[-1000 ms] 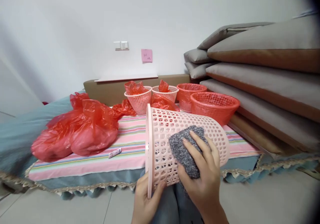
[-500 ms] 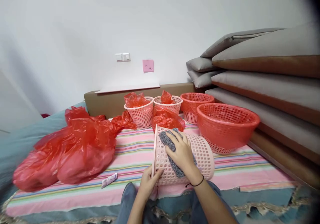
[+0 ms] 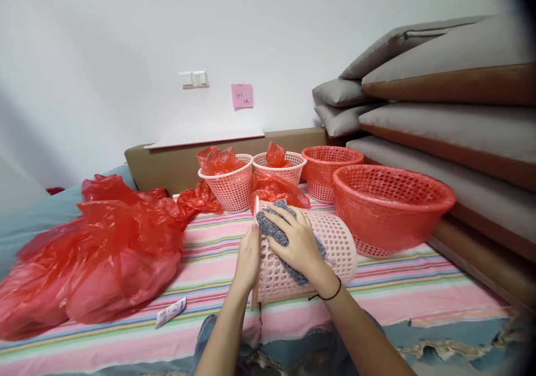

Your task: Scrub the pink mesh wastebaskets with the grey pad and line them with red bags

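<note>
A pale pink perforated plastic basket [image 3: 335,247] lies on its side in front of me, its open rim facing left. My left hand [image 3: 248,253] grips that rim, fingers partly hidden behind it. Under my right hand [image 3: 299,239] is a grey speckled cloth [image 3: 272,228], pressed against the upper side of the basket with the fingers over it. A black band circles the right wrist.
Two pink baskets [image 3: 232,189] with red plastic bags stand behind. Two red-wrapped baskets [image 3: 389,219] are at the right, beside stacked grey cushions [image 3: 448,130]. Large red bags [image 3: 125,264] lie left, near a small white packet [image 3: 171,312] on the striped cloth [image 3: 213,278].
My left hand has moved up along the basket's rim. The right hand and cloth stay on the basket's side, shifted slightly towards the rim. The view has tilted a little.
</note>
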Demonstrator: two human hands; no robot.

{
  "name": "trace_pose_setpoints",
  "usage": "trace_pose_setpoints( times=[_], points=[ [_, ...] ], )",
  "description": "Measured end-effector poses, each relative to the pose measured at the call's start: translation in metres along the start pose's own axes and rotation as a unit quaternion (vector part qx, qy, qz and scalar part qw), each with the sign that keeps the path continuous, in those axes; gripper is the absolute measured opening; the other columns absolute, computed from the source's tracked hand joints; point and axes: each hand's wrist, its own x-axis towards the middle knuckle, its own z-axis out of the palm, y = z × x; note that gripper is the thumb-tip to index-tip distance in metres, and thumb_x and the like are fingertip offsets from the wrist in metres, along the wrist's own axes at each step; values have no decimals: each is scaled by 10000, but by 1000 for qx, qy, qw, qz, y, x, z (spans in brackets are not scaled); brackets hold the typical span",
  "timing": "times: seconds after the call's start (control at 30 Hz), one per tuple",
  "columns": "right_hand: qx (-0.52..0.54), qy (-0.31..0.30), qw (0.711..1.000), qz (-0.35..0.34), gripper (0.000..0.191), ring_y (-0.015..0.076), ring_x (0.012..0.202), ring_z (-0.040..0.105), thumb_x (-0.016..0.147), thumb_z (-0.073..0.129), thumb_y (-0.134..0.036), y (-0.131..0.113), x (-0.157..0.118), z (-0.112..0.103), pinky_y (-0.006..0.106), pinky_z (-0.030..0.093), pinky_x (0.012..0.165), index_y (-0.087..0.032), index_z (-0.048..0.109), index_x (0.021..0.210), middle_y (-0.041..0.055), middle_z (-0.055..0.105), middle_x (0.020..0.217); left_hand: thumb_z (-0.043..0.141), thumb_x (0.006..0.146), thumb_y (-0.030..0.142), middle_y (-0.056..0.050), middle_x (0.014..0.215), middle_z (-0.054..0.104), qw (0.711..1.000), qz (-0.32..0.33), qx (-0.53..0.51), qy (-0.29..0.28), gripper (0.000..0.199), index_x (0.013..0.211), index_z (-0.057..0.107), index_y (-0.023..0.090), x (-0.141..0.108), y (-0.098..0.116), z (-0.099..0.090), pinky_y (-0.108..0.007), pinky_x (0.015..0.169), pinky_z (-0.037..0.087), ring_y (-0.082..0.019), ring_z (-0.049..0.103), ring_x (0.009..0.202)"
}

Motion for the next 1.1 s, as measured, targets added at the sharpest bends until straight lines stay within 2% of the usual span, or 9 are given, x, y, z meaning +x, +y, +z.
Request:
trace_pose_setpoints(
  times=[0.13,0.3,0.4,0.47,0.63,0.73,0.9,1.0,1.1],
  points=[
    [1,12,1000,20,489,290,1355,399,862,594,-287,21,-1,13,498,361,1129,-305,585,1351,-13,525,1474,519,867,663,-54,836,697,1000,9,7,20,514,927,683,179,0,-18,-12,-352,827,523,-234,640,892],
    [-67,106,972,199,429,316,1228,504,897,546,-344,77,-16,22,559,404,1040,-239,630,1304,77,609,1375,542,845,672,-26,775,650,999,-27,3,31,516,960,654,181,-13,-46,-28,-305,691,523,-189,616,730],
    [-96,167,940,280,426,346,1177,512,889,536,-380,90,-25,21,599,410,987,-236,654,1272,102,627,1339,580,810,684,4,704,601,999,-52,-8,15,520,963,642,190,-18,-54,-27,-271,576,495,-154,560,594],
    [-99,173,943,268,426,353,1200,492,893,520,-367,76,-27,23,600,392,1006,-237,645,1280,95,614,1358,579,800,695,4,711,601,998,-61,-14,13,528,974,636,200,-19,-56,-24,-272,562,493,-150,549,578],
    [-57,81,992,76,491,350,1367,353,883,539,-311,-3,-27,46,541,330,1107,-290,562,1373,9,509,1485,526,821,696,-68,863,670,998,-53,-20,25,554,1072,653,218,-17,-55,-19,-323,704,531,-236,641,849],
    [-49,69,995,47,502,348,1385,333,877,550,-320,-16,-25,52,525,324,1117,-310,553,1380,-16,493,1500,575,800,670,-47,812,649,999,-43,-3,22,521,998,665,196,-15,-54,-20,-302,706,504,-216,612,809],
    [-85,110,970,201,466,335,1290,448,885,506,-309,55,-26,32,550,353,1086,-258,591,1341,40,555,1439,618,809,596,28,649,539,998,-59,1,7,439,956,666,185,-16,-54,-24,-246,558,421,-142,497,589],
    [-91,138,942,292,456,325,1243,491,885,497,-319,94,-31,16,562,368,1065,-206,615,1312,105,574,1407,632,811,564,-18,810,652,998,-63,-23,-11,505,1170,641,210,-18,-57,-24,-280,678,495,-194,622,768],
    [-79,143,943,290,453,322,1271,471,903,478,-323,89,-34,13,564,351,1086,-187,612,1314,114,565,1415,636,801,587,-80,999,716,995,-75,-52,-26,614,1280,602,205,-20,-60,-21,-371,879,519,-273,654,1034]
  ],
)
